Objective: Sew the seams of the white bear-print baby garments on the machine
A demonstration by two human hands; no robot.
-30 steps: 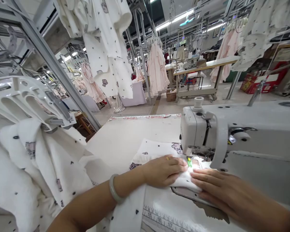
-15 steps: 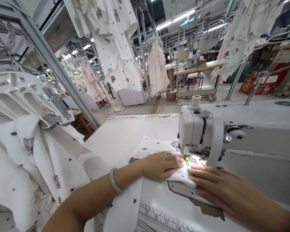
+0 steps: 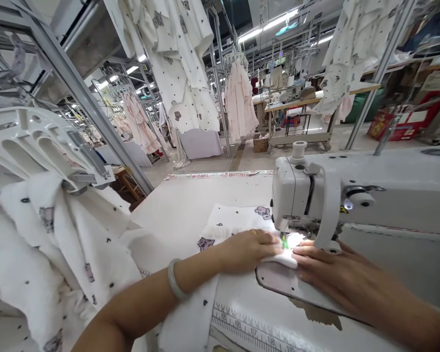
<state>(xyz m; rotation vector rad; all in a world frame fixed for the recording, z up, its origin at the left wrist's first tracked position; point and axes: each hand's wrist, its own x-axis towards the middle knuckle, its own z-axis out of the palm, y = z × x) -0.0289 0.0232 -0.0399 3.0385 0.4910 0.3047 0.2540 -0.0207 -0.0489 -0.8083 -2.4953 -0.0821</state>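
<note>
Our left hand (image 3: pixel 249 249) lies flat, palm down, with its fingers stretched together and pressing the white printed cloth (image 3: pixel 234 220); it grips nothing. A ring (image 3: pixel 254 232) shows on one finger and a pale bangle (image 3: pixel 174 286) on the wrist. Our right hand (image 3: pixel 333 276) is flat and open too. Its fingertips touch the folded edge of the cloth just beside the lit needle, and its palm rests on the metal plate (image 3: pixel 278 283).

Since half a second ago the cloth has slid back under the sewing machine (image 3: pixel 304 195), baring more of the plate, and both hands have followed it toward the needle.

The cloth trails off the near edge of the surface (image 3: pixel 190 195), past the printed ruler (image 3: pixel 249 327).
</note>
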